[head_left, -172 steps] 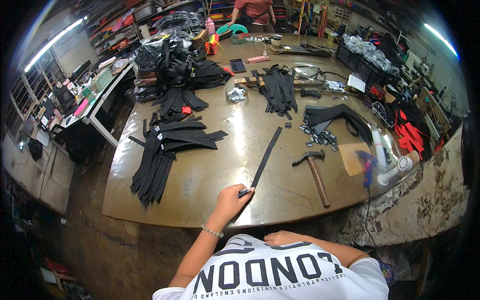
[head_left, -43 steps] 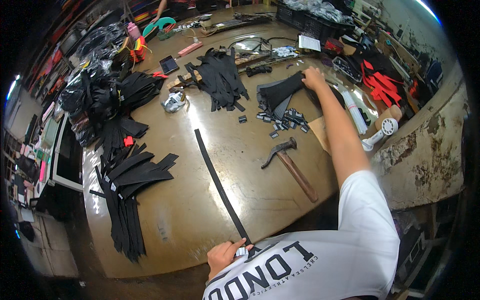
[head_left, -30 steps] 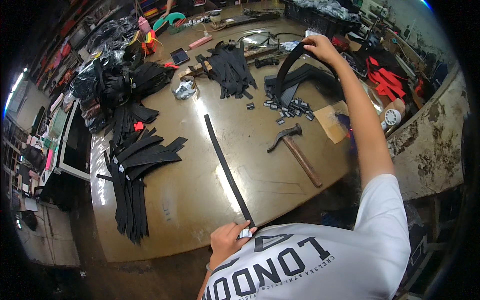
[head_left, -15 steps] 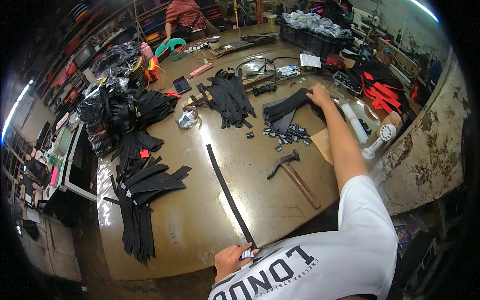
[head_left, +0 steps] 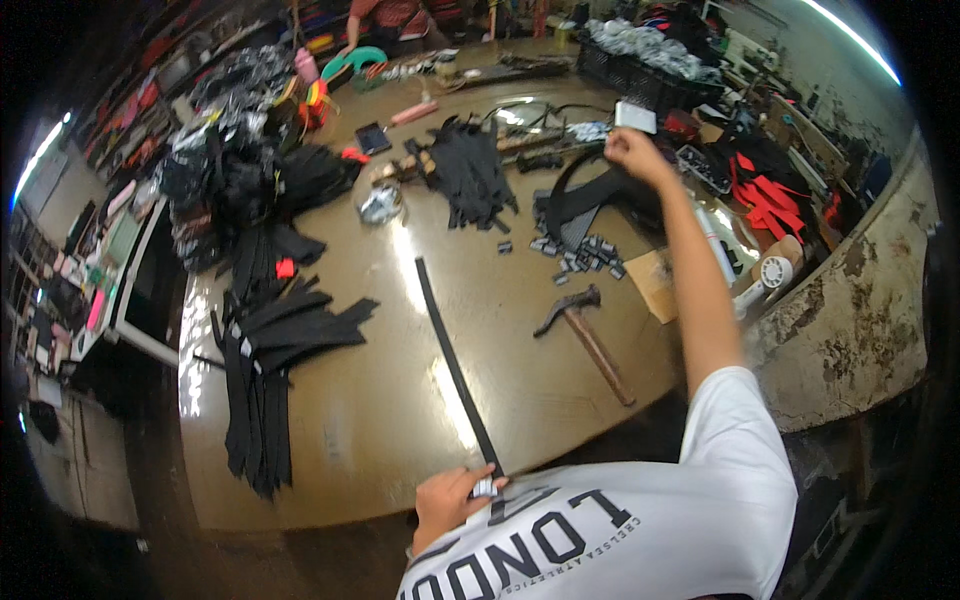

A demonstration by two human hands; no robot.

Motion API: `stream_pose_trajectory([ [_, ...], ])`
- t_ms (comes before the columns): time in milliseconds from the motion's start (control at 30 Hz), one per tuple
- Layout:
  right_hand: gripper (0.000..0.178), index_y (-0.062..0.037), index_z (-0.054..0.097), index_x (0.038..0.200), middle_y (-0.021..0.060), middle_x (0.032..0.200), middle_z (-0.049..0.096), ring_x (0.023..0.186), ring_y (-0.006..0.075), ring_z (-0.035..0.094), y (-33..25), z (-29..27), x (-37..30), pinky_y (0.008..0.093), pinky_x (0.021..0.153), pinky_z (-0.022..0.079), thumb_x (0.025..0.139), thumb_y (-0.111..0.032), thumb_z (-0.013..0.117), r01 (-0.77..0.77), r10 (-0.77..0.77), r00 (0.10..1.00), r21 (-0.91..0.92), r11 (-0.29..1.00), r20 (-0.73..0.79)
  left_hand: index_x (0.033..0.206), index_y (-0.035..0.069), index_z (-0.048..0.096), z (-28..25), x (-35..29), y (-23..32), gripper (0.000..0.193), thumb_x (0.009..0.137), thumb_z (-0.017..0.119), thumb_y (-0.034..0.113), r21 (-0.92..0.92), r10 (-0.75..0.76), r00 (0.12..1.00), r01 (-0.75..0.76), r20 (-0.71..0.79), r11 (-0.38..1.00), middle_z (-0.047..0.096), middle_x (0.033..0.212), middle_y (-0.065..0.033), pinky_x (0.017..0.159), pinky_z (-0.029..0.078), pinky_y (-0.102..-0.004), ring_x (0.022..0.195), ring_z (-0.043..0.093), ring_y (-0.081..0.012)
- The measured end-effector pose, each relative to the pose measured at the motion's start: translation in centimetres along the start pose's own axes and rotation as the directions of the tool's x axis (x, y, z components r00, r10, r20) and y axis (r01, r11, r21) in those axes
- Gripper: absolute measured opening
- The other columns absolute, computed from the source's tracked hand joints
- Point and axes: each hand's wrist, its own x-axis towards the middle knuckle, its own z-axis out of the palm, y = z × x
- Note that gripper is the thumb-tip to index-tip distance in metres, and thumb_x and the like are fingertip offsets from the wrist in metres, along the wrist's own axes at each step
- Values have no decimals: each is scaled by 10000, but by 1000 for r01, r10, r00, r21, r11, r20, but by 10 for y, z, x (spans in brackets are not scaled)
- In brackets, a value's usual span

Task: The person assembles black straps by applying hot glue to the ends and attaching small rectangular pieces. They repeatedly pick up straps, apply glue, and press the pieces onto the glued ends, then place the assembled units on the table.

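My left hand [head_left: 450, 500] is at the table's near edge, closed on the near end of a long black strap [head_left: 447, 350]. A small whitish piece shows at its fingers. The rest of that strap lies straight across the table. At the far right, my right hand [head_left: 636, 155] pinches the end of another black strap [head_left: 563, 182], which bows up from a pile of black straps [head_left: 595, 197]. Beside that pile are several small dark-and-silver pieces [head_left: 590, 255]. A hammer [head_left: 597, 345] with a wooden handle rests nearer to me.
More black strap bundles lie at left [head_left: 262, 400] and far centre [head_left: 468, 170]. A clear plastic-wrapped lump [head_left: 380, 205] sits between them. Red straps [head_left: 765, 200] and a white handheld fan [head_left: 772, 273] are at right. Another person [head_left: 390, 20] stands at the far edge.
My right hand has risen off the strap pile and moved slightly farther away, drawing a strap's end up into an arc. My left hand still holds its strap. The view has shifted a little.
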Motion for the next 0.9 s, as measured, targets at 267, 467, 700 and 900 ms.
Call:
stream_pose_trajectory([
  [267,278,-87,644,1183,-5,886,669,796,54,581,-239,-21,-129,195,692,444,913,-142,677,346,-423,906,521,781,33,907,142,737,-2,3,8,237,756,803,312,-49,-33,998,31,-45,998,532,611,-42,485,412,-346,520,533,-225],
  [467,270,-40,675,1083,138,868,704,809,215,674,-261,120,-237,338,737,523,852,-173,714,-52,-199,889,522,852,413,928,131,730,-1,2,8,247,762,797,301,-86,-51,996,45,-76,995,532,631,-38,501,433,-343,557,565,-218],
  [700,238,-53,708,1058,118,1000,706,959,268,633,-232,167,-290,350,877,443,853,-174,714,116,-204,946,325,939,252,931,118,728,-5,4,7,272,758,791,319,-58,-29,999,29,-12,998,539,640,-26,511,435,-331,559,569,-203],
  [900,216,-61,707,1036,83,977,692,950,253,603,-222,175,-299,351,881,407,851,-172,713,115,-180,970,344,932,164,935,130,730,-6,5,7,283,742,799,326,-51,-27,999,26,-17,998,532,651,-19,509,427,-320,568,564,-193],
])
